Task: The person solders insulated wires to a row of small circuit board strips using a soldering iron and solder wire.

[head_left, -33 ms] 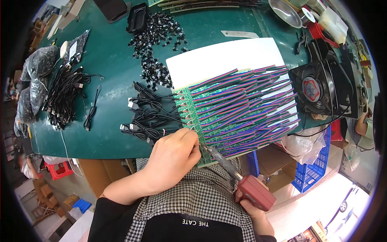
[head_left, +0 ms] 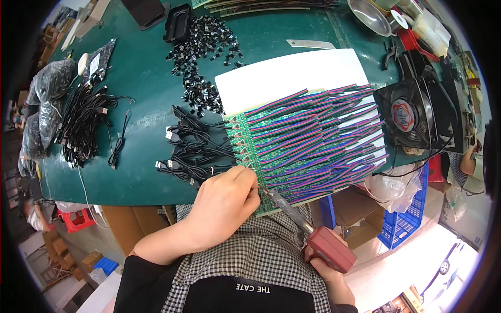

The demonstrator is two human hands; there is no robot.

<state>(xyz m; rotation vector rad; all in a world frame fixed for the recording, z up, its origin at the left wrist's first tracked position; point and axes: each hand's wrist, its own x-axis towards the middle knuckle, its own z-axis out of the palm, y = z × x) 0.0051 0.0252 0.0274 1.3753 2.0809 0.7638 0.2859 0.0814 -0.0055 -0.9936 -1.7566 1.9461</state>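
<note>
My left hand (head_left: 225,197) is closed in a pinch at the near left edge of a green circuit board panel (head_left: 237,136). What its fingertips hold is hidden. My right hand (head_left: 327,271) grips a soldering iron (head_left: 332,249) by its dark red handle. The iron's tip meets the board just beside the left fingertips. Rows of flat multicoloured wires (head_left: 313,135) stretch rightward over the panel. Black USB cables (head_left: 195,151) lie bundled at the panel's left, several joined to its edge and some passing toward my left hand. Under the panel is a white sheet (head_left: 292,73).
Small black parts (head_left: 201,57) are heaped at the back, near a black tray (head_left: 177,23). More black cables (head_left: 83,122) and plastic bags (head_left: 49,88) are at the left. A fan (head_left: 407,115) stands right of the panel; a blade (head_left: 310,44) and metal bowl (head_left: 370,16) lie behind.
</note>
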